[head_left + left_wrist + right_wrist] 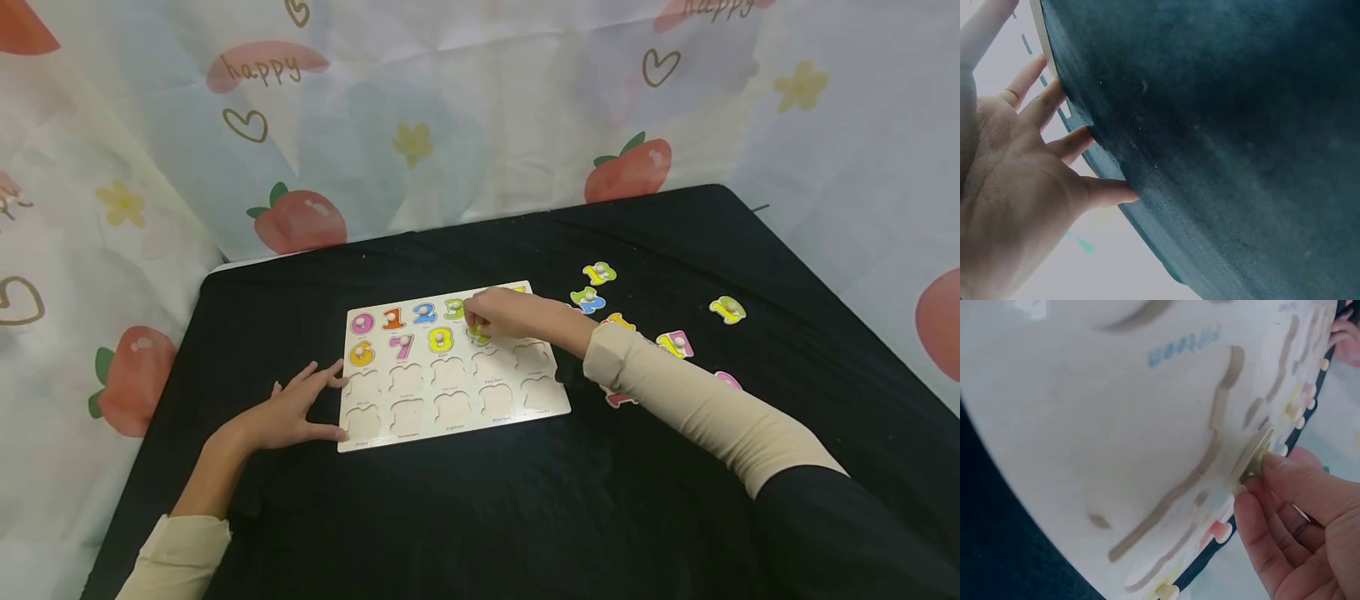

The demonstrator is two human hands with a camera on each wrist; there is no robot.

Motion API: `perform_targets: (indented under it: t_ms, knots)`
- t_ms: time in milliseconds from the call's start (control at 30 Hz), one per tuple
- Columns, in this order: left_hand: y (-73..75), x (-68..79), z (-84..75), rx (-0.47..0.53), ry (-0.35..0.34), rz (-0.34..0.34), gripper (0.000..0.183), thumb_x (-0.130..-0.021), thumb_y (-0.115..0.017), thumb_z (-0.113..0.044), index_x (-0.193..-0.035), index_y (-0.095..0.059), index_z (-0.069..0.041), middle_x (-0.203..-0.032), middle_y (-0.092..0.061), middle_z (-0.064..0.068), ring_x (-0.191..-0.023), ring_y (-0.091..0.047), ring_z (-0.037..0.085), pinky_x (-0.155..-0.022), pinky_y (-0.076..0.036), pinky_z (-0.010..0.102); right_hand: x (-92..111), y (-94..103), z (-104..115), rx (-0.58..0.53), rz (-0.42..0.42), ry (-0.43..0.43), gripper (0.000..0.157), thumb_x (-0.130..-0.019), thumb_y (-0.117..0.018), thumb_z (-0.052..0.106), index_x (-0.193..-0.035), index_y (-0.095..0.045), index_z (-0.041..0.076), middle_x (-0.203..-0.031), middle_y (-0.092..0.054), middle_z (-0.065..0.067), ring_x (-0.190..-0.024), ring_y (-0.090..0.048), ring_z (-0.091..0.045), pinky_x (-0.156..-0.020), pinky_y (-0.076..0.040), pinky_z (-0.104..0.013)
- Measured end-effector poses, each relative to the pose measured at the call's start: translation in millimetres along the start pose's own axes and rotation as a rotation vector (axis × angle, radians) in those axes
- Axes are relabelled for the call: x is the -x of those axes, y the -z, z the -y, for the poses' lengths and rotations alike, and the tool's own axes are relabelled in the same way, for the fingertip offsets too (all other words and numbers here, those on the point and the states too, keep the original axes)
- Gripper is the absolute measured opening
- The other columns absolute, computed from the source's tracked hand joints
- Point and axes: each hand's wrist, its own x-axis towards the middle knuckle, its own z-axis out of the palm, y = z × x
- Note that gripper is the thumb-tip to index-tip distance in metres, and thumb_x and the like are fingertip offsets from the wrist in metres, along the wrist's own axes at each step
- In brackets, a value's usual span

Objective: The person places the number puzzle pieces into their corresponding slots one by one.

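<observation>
Currently pinched piece: a green number piece (pixel 479 337) at the second row of the puzzle board (pixel 385 398), just right of the yellow 8 (pixel 441 340); the right wrist view shows it tilted to the board's face. Its digit is mostly hidden, and whether its edge touches the recess cannot be told.
Right hand: the right hand (pixel 504 312) reaches over the board's upper right part, thumb and fingertips closed together on the green piece, the other fingers curled.
Left hand: the left hand (pixel 296 407) lies at the board's left edge, fingers spread wide, tips touching that edge, thumb by the near corner; gripping nothing.
Board, top row: pink 0 (pixel 362 324), red-orange 1 (pixel 393 320), blue 2 (pixel 424 313) and green 3 (pixel 454 309) from the left, with a yellow piece (pixel 518 289) partly hidden behind the right hand.
Board, second row: orange 6 (pixel 362 354), pink 7 (pixel 401 346), then the yellow 8.
Board, lower rows: two lines of shallow cut-out recesses (pixel 452 407) with printed words beneath.
Right of board: loose, bright number pieces (pixel 600 273), some partly covered by the right sleeve (pixel 697 400).
Under board: black-clothed table (pixel 450 517).
Beyond board: pale backdrop (pixel 495 108) with fruit, hearts and "happy".
</observation>
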Motion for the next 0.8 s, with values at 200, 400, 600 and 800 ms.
perform_targets:
  t_ms: [200, 400, 600, 800]
  knots:
    - [-0.7, -0.6, -1.0, 0.006, -0.003, -0.001, 0.091, -0.073, -0.076, -0.049, -0.142, -0.038, -0.004, -0.153, -0.019, 0.019, -0.137, -0.003, 0.047, -0.092, 0.000, 0.077, -1, -3.8, 1, 0.028, -0.010, 0.015, 0.008, -0.089, -0.059, 0.001, -0.095, -0.060, 0.007, -0.083, -0.053, -0.002, -0.081, -0.050, -0.017, -0.070, -0.040, -0.024]
    - [-2.3, 2.3, 3.8, 0.008, 0.011, 0.002, 0.093, -0.073, -0.075, -0.051, -0.143, -0.036, -0.005, -0.153, -0.019, 0.019, -0.137, -0.002, 0.047, -0.092, 0.001, 0.077, -1, -10.3, 9, 0.229, -0.031, 0.082, 0.012, -0.089, -0.061, 0.002, -0.100, -0.060, 0.005, -0.093, -0.060, -0.006, -0.077, -0.054, -0.017, -0.065, -0.043, -0.021]
    - [-3.1, 2.1, 5.3, 0.015, -0.001, -0.008, 0.094, -0.073, -0.076, -0.051, -0.143, -0.035, -0.004, -0.152, -0.020, 0.018, -0.137, -0.002, 0.047, -0.092, 0.001, 0.077, -1, -11.2, 6, 0.118, -0.041, 0.028, 0.014, -0.087, -0.066, 0.006, -0.101, -0.063, 0.005, -0.093, -0.059, -0.005, -0.078, -0.053, -0.017, -0.070, -0.043, -0.023]
    - [-1.7, -2.1, 3.7, 0.005, -0.010, 0.000, 0.095, -0.072, -0.076, -0.052, -0.144, -0.034, -0.005, -0.152, -0.021, 0.017, -0.138, -0.003, 0.046, -0.092, 0.000, 0.077, -2, -6.2, -2, 0.006, 0.007, -0.020, 0.018, -0.084, -0.072, 0.013, -0.096, -0.063, 0.005, -0.086, -0.056, -0.003, -0.077, -0.050, -0.017, -0.071, -0.043, -0.027]
